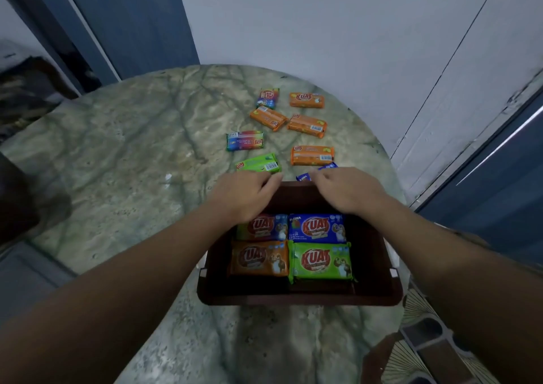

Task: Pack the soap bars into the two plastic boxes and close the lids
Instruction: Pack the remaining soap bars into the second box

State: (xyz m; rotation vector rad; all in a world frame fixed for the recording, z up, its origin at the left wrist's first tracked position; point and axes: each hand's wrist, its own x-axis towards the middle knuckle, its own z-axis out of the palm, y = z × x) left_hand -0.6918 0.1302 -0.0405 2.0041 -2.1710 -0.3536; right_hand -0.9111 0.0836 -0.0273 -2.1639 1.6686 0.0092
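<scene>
1. Round marbled table [123,154] fills the view, w/ pale wall behind and blue door panels on both sides.
2. Dark brown plastic box [296,297] sits at near-right part of table, lid not on it.
3. Inside, four soap bars lie flat in a 2x2 grid: multicolour bar [264,227] far-left, blue bar [317,228] far-right, orange bar [260,258] near-left, green bar [321,261] near-right.
4. Left hand [249,194] and right hand [342,191] both reach over the box's far rim, fingers curled down past it. Can't tell what they grip, if anything.
5. Loose bars beyond the box: green one [258,163] just beyond left fingers, blue one [318,172] partly hidden by right hand, orange one [312,155] just behind that.
6. Farther back: rainbow bar [244,140], three more orange bars [307,125] and a small multicolour bar [268,98], lying apart.
</scene>
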